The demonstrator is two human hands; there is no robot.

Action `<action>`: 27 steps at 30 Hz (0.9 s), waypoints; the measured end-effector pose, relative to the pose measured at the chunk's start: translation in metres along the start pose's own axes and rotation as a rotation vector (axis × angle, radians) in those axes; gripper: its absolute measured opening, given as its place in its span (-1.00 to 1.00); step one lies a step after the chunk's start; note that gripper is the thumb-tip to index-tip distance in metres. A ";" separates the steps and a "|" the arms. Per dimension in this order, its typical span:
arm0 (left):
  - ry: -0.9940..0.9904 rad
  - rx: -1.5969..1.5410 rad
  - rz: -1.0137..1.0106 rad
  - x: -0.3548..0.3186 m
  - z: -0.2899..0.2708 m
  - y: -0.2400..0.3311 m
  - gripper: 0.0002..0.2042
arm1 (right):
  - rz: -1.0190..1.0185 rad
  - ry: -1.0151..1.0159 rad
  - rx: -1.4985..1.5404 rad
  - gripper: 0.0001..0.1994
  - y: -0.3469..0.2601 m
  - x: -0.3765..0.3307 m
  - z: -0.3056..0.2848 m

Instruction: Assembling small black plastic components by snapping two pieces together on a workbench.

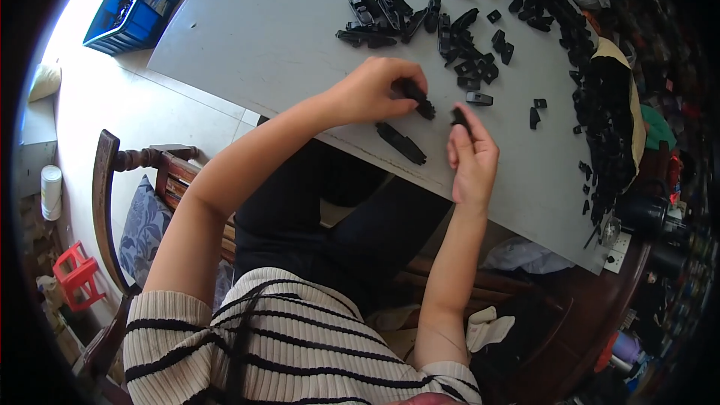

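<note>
My left hand [379, 90] is closed around a black plastic part [417, 99], its notched end sticking out past the fingers over the grey table [247, 37]. To the right, my right hand [472, 154] pinches a small black plastic piece [460, 118] between thumb and fingertips. The two held pieces are apart. Between the hands, a long black plastic part [401, 142] lies near the table's front edge. A short grey-and-black piece [479, 98] rests just beyond my right fingertips.
Long black parts form a pile [382, 15] farther back, with small black pieces [472, 71] beside it. Many more lie along the right side. A blue crate [135, 7] stands on the floor at far left, near a wooden chair [109, 180] and a red stool [78, 276].
</note>
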State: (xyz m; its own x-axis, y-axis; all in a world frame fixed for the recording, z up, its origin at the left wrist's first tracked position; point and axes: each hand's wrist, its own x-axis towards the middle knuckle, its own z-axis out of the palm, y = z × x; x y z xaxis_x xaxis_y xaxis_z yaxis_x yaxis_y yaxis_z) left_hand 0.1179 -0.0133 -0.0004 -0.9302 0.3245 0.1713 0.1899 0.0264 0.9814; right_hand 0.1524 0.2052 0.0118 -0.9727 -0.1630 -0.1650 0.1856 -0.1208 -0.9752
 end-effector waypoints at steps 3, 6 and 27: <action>-0.010 0.461 0.188 -0.006 -0.006 0.006 -0.77 | -0.340 0.070 -0.650 -0.74 0.004 0.004 0.012; -0.026 0.511 0.173 -0.008 -0.011 0.001 -0.79 | -0.421 0.036 -0.857 -0.72 0.002 0.006 0.010; 0.373 1.137 0.223 -0.010 -0.047 0.006 -0.83 | -0.561 0.297 -1.113 -0.77 0.005 0.042 -0.012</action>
State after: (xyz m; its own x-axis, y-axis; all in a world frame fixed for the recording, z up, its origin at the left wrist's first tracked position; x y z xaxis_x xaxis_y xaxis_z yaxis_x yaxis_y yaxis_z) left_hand 0.1138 -0.0604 0.0080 -0.8397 0.1407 0.5245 0.3498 0.8789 0.3243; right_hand 0.1112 0.2092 -0.0018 -0.8997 -0.1156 0.4208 -0.3344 0.8022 -0.4946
